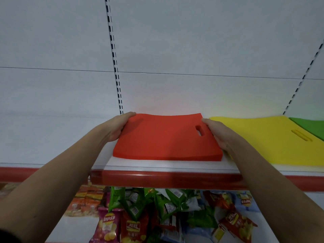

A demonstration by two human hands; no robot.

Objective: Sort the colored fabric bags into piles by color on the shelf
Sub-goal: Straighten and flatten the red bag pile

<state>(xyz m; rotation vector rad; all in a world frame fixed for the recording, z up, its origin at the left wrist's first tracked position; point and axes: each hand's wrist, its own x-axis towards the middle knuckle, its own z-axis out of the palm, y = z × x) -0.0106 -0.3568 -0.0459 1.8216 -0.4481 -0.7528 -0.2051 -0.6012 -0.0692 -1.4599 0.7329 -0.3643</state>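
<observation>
A stack of red fabric bags (163, 137) lies flat on the white shelf (157, 164), with a handle slot near its right edge. My left hand (116, 127) presses flat against the stack's left side, fingers straight along the edge. On the opposite side my right hand (216, 133) presses the right edge the same way. A yellow pile (263, 137) lies just right of the red one, touching my right hand. A green pile (310, 127) shows at the far right, partly cut off by the frame.
The shelf has a red front lip (166, 178) and a white back panel with slotted uprights (114, 67). Below, a lower shelf holds several snack bags (157, 213) in green, red, purple and blue.
</observation>
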